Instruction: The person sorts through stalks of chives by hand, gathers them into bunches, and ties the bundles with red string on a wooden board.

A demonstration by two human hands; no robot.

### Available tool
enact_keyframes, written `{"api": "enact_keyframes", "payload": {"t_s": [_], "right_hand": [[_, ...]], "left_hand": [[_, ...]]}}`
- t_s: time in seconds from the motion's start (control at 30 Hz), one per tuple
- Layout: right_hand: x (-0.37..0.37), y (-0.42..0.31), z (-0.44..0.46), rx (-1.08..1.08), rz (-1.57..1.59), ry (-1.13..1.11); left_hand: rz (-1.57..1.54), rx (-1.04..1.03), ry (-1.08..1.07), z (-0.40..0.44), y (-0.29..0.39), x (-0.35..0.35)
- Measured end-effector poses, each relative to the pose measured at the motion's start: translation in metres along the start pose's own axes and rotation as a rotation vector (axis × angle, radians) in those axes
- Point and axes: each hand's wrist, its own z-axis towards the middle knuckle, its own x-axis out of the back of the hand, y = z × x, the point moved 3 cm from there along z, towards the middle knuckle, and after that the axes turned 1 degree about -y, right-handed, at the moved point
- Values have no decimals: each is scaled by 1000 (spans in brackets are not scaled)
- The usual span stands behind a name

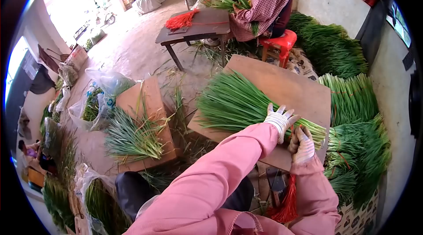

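On the worktop, steady the stalks under a spread left hand, with right hand alongside, grip unclear.

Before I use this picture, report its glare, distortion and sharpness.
Head view: the daylight opening at upper left is blown out to white; head view: fisheye distortion curves the room's edges and leaves black corners; head view: the long, green leafy bundle under the white-gloved left hand looks fairly sharp.

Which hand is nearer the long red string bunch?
Right: the right hand is above the red string bunch in view; the left hand farther up, on long green stalks.
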Motion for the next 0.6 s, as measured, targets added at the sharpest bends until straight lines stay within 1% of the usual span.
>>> {"api": "enact_keyframes", "payload": {"t_s": [0.1, 0.17, 0.23, 0.27, 0.3, 0.33, 0.37, 0.43, 0.47, 0.5, 0.53, 0.57, 0.6], "right_hand": [[-4, 11, -21, -2, 52, 32], [2, 30, -32, 121, 44, -32], [19, 95, -52, 117, 123, 16], [38, 121, -56, 129, 83, 57], [44, 130, -58, 145, 39, 90], [46, 125, -55, 157, -262, -24], [43, 117, -50, 77, -400, -75], [20, 88, -54, 151, -397, -231], [21, 78, -53, 324, -407, -197], [-18, 26, -70, 95, -477, -302], [-18, 10, -64, 181, -531, -298], [-31, -14, -69, 256, -601, -324], [-27, -30, -61, 459, -775, -403]], "left_hand": [[-41, 30, -22, 5, 0, 0], [-54, 35, -32, 7, -1, -5], [-16, 28, -10, 9, -1, -7], [-26, 0, -44, 4, 0, -3], [-39, 8, -40, 5, -4, -5], [-52, 15, 2, 5, -5, -9], [-63, 3, 52, 5, 0, -7], [-51, -46, 39, 2, -4, -2], [-16, -57, 35, 1, -4, 0], [15, -65, 12, -3, -4, -1], [2, -64, 11, -8, -3, 3], [33, -132, -20, -14, -1, 12], [64, -192, -52, -23, 0, 20]]}}
